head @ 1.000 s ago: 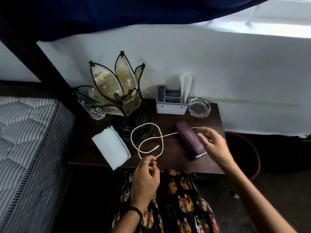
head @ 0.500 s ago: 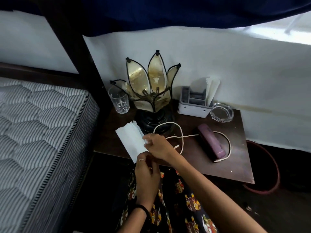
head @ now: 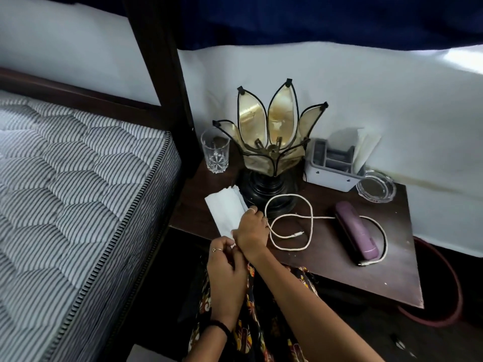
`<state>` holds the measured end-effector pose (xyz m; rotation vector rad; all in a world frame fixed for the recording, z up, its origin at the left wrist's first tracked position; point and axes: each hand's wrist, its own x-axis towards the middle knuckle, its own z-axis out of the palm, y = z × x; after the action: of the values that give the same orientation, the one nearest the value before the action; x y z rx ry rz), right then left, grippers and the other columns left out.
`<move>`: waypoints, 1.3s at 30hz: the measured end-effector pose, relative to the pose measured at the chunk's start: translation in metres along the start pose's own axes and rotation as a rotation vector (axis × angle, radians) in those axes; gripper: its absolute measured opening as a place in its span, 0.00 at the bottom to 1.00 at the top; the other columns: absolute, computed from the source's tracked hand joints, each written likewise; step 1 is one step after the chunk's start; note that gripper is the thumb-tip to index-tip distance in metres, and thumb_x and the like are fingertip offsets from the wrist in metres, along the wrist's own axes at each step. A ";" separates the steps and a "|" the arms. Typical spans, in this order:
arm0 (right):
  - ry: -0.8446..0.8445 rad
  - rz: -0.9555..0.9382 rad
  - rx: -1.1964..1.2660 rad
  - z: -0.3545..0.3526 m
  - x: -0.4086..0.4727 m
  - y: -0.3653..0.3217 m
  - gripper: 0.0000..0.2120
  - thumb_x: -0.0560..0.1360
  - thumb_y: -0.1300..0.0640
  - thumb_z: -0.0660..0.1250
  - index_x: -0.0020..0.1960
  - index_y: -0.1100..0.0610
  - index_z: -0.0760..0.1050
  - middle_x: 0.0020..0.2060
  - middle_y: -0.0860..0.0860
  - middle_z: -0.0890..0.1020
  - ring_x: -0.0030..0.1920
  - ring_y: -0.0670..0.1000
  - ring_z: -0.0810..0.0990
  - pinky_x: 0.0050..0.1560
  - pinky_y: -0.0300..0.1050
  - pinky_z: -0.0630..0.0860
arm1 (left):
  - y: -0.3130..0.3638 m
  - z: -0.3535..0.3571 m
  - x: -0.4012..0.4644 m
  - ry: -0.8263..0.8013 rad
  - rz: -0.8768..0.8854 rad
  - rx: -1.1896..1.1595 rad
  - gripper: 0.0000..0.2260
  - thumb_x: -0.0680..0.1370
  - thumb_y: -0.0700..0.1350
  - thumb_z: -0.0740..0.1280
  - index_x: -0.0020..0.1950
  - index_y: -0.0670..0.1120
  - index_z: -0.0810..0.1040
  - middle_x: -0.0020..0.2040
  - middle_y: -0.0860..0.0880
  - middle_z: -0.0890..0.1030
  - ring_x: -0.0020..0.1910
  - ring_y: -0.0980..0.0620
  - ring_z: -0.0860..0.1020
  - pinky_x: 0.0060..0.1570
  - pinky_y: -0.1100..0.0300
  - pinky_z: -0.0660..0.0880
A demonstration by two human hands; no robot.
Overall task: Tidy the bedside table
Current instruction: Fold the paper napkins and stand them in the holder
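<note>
A dark wooden bedside table [head: 339, 262] holds a white folded tissue [head: 226, 210] at its front left edge. My right hand [head: 251, 229] crosses over and pinches the tissue's near right edge. My left hand [head: 226, 267] sits just below the table edge, its fingertips touching the tissue's bottom corner. A white charging cable [head: 290, 223] lies looped on the middle of the table and runs around a purple case [head: 356, 228] to the right.
A petal-shaped lamp [head: 271, 145] on a black base stands at the back, a drinking glass [head: 215, 151] left of it. A grey organizer [head: 332, 163] with papers and a glass ashtray [head: 376, 186] sit at the back right. A striped mattress [head: 78, 192] lies left, a red basin [head: 441, 296] right.
My right hand left the purple case and crossed left onto the tissue. My left hand rose to the tissue's lower corner. The view swung left.
</note>
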<state>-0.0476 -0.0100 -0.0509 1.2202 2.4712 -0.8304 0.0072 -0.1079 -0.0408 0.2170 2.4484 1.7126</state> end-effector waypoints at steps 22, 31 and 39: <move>-0.121 0.045 1.172 -0.076 -0.068 0.069 0.15 0.71 0.67 0.67 0.56 0.59 0.72 0.49 0.56 0.81 0.47 0.55 0.80 0.39 0.46 0.77 | 0.009 -0.011 0.004 -0.053 -0.049 -0.013 0.04 0.79 0.42 0.61 0.51 0.49 0.72 0.39 0.48 0.78 0.34 0.61 0.77 0.31 0.69 0.72; -0.075 -0.147 1.142 -0.094 -0.136 0.097 0.16 0.74 0.69 0.59 0.58 0.57 0.76 0.47 0.55 0.84 0.42 0.52 0.84 0.40 0.45 0.81 | 0.081 -0.007 -0.018 -0.459 -0.488 -0.519 0.31 0.72 0.70 0.51 0.64 0.52 0.74 0.58 0.47 0.80 0.57 0.48 0.79 0.52 0.51 0.78; 0.219 -0.536 0.663 -0.106 -0.178 0.118 0.21 0.76 0.73 0.58 0.61 0.55 0.77 0.58 0.44 0.77 0.54 0.30 0.74 0.52 0.22 0.69 | 0.127 0.012 -0.047 -0.428 -0.572 -0.520 0.19 0.77 0.53 0.65 0.57 0.38 0.77 0.54 0.38 0.82 0.54 0.42 0.80 0.61 0.44 0.74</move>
<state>0.1563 -0.0039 0.0724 0.8266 2.8540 -1.8580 0.0599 -0.0631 0.0764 -0.1528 1.5060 1.7254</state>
